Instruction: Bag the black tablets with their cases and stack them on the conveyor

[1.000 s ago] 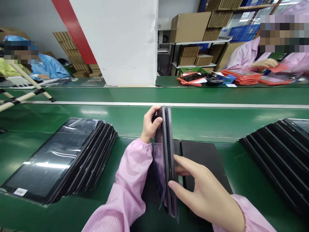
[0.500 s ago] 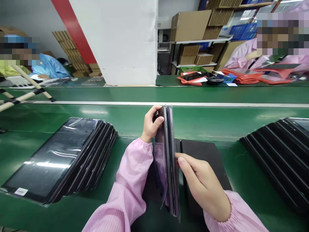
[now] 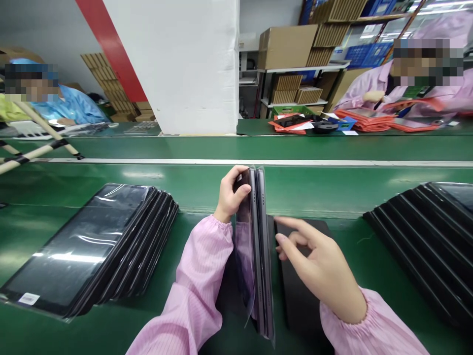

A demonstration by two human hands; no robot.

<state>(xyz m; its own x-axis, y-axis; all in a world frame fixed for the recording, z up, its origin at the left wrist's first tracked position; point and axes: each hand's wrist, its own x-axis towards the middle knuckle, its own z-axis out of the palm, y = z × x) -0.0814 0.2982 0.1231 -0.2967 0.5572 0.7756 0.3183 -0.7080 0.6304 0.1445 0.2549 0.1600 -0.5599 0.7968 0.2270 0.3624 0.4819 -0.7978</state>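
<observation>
- Clearly, the left hand [image 3: 232, 195] carries the grip: thumb on the near face, fingers wrapped over the far upper end of two tablets [image 3: 257, 246].
- That high hold presumably keeps the pair together and on edge, leaving their narrow sides facing the wearer and the lower part unobstructed.
- The right hand [image 3: 325, 268] is free, loosely curled, index finger extended and thumb apart from it, just beside the tablets without touching them.
- The left arm reaches forward, wrist bent inward; the right comes in from the lower right, palm turned toward the pair.
- Black pads [image 3: 301, 305] lie beneath, perhaps as cushioning; whether the tablets' lower edges bear on them is hard to tell.
- Farther out, a left stack [image 3: 84, 246] and a right stack [image 3: 417, 241] lie fanned on the green bench [image 3: 332, 190], probably so each edge is easy to catch.
</observation>
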